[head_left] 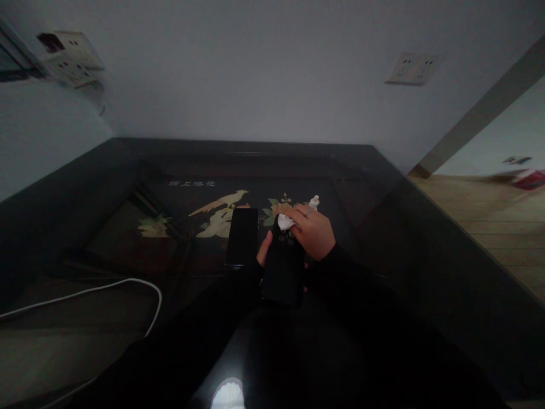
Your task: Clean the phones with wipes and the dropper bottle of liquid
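- Dark, glossy table [426, 255] set against a pale wall, dimly lit.
- At its middle, just above the tabletop, a black phone [283, 272] is gripped from below by the left hand [264, 253], with the thumb along its left edge.
- The right hand [315, 233] pinches a white wipe [284, 222] and presses it on the phone's far end.
- Just left, a second phone [242, 236] lies flat over a painted bird [221, 207].
- A small white bottle [314, 201] stands just beyond the right hand.
- A white cable [106, 287] loops at the far left; a wall socket [414, 68] sits above.
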Available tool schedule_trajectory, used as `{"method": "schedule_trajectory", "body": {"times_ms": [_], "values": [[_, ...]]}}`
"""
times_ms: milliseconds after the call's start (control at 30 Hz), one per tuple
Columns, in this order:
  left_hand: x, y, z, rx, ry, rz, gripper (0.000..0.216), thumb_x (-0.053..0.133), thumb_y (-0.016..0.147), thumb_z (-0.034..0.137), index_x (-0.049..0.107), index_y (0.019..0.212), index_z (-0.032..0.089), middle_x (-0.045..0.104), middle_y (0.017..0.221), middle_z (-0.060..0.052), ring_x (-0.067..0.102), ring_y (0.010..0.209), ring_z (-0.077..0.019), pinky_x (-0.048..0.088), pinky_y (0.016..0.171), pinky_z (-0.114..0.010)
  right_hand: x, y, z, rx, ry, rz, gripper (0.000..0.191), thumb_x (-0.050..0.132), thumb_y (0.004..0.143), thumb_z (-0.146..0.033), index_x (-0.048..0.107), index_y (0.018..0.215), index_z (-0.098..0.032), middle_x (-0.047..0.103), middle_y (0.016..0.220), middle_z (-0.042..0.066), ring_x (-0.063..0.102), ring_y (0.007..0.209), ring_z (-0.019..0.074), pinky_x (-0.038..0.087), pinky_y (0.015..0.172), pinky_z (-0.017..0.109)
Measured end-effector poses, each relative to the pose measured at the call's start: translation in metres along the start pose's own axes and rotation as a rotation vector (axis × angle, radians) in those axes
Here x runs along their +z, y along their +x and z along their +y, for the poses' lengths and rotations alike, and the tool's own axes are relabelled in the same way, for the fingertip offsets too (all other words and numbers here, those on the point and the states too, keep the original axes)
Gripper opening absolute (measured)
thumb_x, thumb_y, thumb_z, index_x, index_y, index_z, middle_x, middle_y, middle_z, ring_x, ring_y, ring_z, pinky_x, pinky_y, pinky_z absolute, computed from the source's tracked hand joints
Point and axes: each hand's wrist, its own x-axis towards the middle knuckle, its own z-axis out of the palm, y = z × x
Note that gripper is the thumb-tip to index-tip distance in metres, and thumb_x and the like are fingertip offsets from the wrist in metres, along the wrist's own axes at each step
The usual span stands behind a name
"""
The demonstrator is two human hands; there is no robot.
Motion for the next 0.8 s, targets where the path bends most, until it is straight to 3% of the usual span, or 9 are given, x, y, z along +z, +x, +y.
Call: {"method": "schedule_trajectory", "body": {"times_ms": [167,500,667,800], "values": [[0.0,0.003,0.0,0.048,0.013,-0.01,0.07,0.032,0.073,0.07,0.06,0.104,0.014,0.066,0.091,-0.015,0.062,0.081,-0.0286,0.043,0.073,-0.051,0.002,-0.006,0.007,-0.028,-0.022,0.044,0.023,0.05,0.083,-0.015,0.062,0.102,-0.018,0.065,0.087,0.005,0.057,0.084,0.0182,0.041,0.07,0.027],[-0.001,0.004,-0.004,0.0,0.003,-0.036,0.07,0.039,0.072,0.068,0.058,0.106,0.01,0.066,0.092,-0.015,0.062,0.082,-0.0275,0.044,0.075,-0.049,0.003,-0.004,0.007,0.007,0.06,0.01,0.016,0.049,0.084,-0.016,0.062,0.093,-0.018,0.066,0.089,0.004,0.059,0.084,0.0176,0.043,0.07,0.027],[0.0,0.005,-0.004,0.117,-0.021,-0.008,0.066,0.033,0.076,0.066,0.056,0.109,0.013,0.064,0.101,-0.013,0.06,0.085,-0.0276,0.047,0.069,-0.05,0.001,-0.007,0.014,0.006,0.095,-0.011,0.016,0.049,0.083,-0.014,0.062,0.091,-0.017,0.066,0.087,0.005,0.059,0.081,0.017,0.043,0.069,0.027],[0.0,0.005,-0.006,0.095,-0.01,-0.022,0.066,0.036,0.076,0.064,0.055,0.111,0.011,0.062,0.104,-0.014,0.061,0.086,-0.0284,0.043,0.078,-0.052,0.0,-0.006,0.013,-0.005,0.111,-0.019,0.016,0.049,0.083,-0.014,0.062,0.091,-0.018,0.066,0.087,0.004,0.059,0.083,0.0176,0.044,0.073,0.028]]}}
